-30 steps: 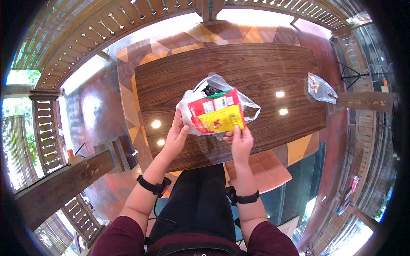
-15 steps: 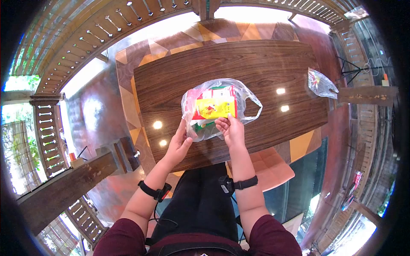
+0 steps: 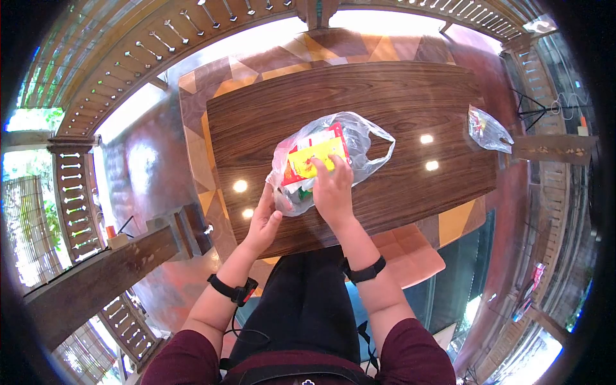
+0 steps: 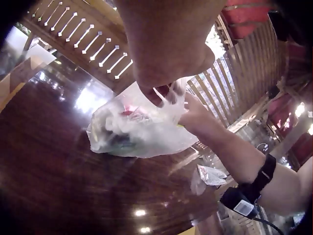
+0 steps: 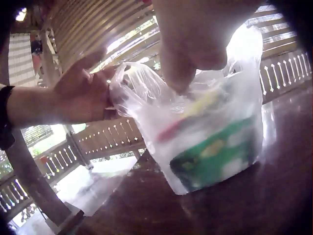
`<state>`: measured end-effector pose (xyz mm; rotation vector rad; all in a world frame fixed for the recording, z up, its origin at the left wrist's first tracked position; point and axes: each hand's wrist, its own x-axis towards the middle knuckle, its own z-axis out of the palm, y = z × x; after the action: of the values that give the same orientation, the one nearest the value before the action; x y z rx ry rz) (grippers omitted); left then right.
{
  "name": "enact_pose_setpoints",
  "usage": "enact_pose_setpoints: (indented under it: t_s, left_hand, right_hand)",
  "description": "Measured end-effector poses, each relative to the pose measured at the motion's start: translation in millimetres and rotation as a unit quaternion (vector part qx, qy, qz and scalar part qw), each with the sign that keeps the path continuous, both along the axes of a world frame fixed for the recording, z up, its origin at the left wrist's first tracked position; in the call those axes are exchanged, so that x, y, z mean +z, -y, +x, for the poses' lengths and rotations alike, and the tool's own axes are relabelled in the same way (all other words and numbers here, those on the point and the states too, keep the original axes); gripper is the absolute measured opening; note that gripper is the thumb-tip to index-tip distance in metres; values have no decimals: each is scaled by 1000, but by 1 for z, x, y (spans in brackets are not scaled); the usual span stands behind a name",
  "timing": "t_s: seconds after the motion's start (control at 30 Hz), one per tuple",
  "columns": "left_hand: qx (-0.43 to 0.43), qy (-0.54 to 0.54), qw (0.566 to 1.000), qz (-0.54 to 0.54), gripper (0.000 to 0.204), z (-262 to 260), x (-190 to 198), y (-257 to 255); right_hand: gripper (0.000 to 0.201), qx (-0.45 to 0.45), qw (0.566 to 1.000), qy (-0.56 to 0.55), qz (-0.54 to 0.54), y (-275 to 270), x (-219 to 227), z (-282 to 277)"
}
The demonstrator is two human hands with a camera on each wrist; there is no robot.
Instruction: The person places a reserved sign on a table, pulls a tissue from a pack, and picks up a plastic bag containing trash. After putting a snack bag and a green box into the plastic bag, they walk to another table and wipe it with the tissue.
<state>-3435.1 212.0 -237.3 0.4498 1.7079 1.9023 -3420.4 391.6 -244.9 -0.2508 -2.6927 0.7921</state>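
Observation:
A clear plastic carrier bag (image 3: 369,167) stands on the wooden table, its mouth toward me. Inside it lies a red and yellow packet (image 3: 314,158), with a green item (image 5: 215,154) lower down, blurred through the plastic. My left hand (image 3: 262,224) grips the bag's left edge, the plastic bunched at its fingers in the left wrist view. Over the bag's mouth, my right hand (image 3: 335,192) presses on the packet's yellow face with its fingertips, palm down. In the right wrist view these fingers reach down among the plastic folds.
The dark wooden table (image 3: 256,122) spreads around the bag. A second, smaller clear bag (image 3: 489,130) with something colourful in it lies at the table's right edge. A pinkish chair (image 3: 401,256) stands at the near side, right of my legs.
The packet, first held up by the right hand above the bag, has gone down into it. The right hand has moved from the packet's corner onto its face; the left stays at the bag's edge.

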Motion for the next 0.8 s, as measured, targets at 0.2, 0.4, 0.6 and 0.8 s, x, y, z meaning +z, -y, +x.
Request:
enact_pose_setpoints:
  t_s: [0.2, 0.4, 0.6, 0.8]
  left_hand:
    - [18, 7, 1000, 10, 73, 0, -4, 5]
    - [31, 27, 999, 14, 77, -3, -1, 6]
    - [55, 44, 997, 34, 77, -4, -8, 17]
    - [100, -17, 995, -20, 74, -9, -12, 26]
  right_hand:
    - [51, 161, 961, 152, 162, -19, -27, -31]
    - [65, 218, 929, 253, 159, -25, -41, -49]
    - [64, 232, 889, 379, 114, -28, -43, -69]
    - [61, 216, 929, 291, 75, -31, -35, -57]
